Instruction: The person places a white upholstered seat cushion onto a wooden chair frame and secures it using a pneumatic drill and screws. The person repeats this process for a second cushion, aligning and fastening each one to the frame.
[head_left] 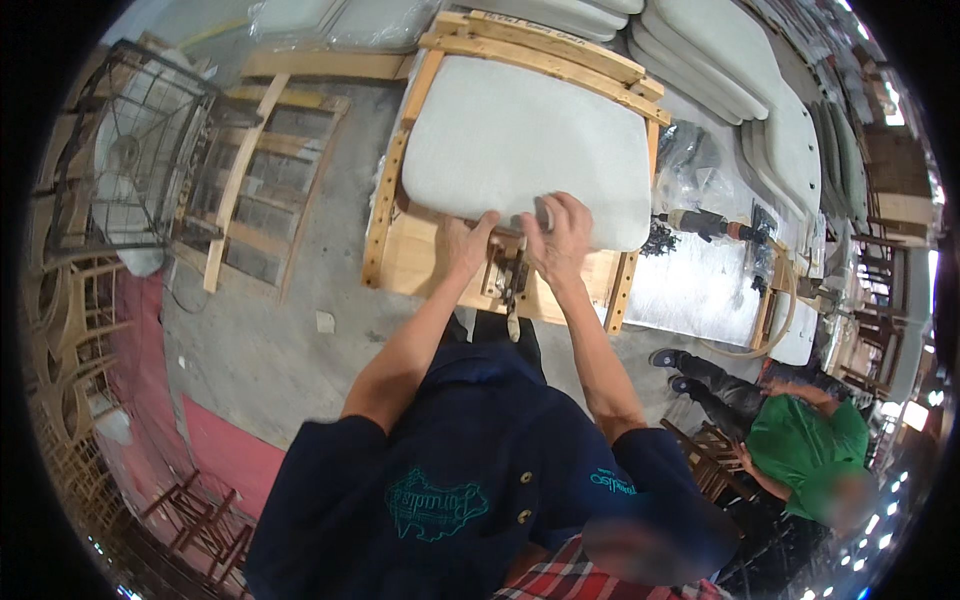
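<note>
Teal lettering (437, 505) marks a navy shirt (455, 430); the left hand (468, 247), its fingers mostly hidden and grip unclear, meets the near edge of a pale padded panel (525, 150) lying in a wooden frame (382, 225) with dark writing (533, 28) along its far side. The right hand (562, 245) bends half-open fingers over that edge, its hold uncertain.

Bare left hand (466, 248) and right hand (563, 242) touch the near edge of a pale padded panel (530, 140) in a wooden frame (384, 225); a metal clamp (518, 280) sits on the panel's near side, a power tool (706, 224) to its right, stacked pads (700, 62) off its far right corner.
</note>
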